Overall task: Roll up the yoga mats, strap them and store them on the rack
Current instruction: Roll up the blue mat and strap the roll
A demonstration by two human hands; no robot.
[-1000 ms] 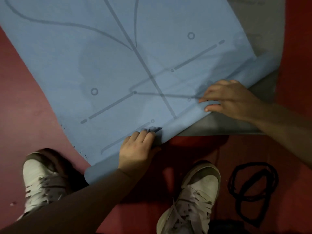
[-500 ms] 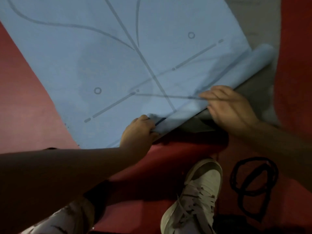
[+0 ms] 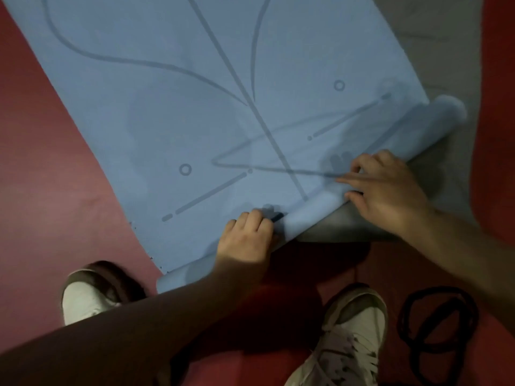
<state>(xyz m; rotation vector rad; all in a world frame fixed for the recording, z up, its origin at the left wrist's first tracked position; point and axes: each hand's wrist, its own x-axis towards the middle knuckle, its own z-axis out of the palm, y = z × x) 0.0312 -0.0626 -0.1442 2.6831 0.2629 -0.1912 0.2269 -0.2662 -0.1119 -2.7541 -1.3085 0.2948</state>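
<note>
A light blue yoga mat (image 3: 195, 112) printed with grey lines and circles lies spread across the floor. Its near end is wound into a thin roll (image 3: 309, 213) running diagonally from lower left to upper right. My left hand (image 3: 246, 238) presses down on the roll near its middle, fingers curled over it. My right hand (image 3: 381, 190) grips the roll further right, with fingertips on the flat mat just ahead of it. A black strap (image 3: 437, 327) lies looped on the floor at lower right. The rack is out of view.
A red mat (image 3: 41, 190) covers the floor at left and a second red surface (image 3: 498, 135) lies at right. A grey mat (image 3: 434, 51) lies under the blue one at upper right. My two white sneakers (image 3: 351, 338) stand just behind the roll.
The roll has advanced a little up the mat and grown slightly thicker. My left arm has dropped back and my left shoe shows again at lower left.
</note>
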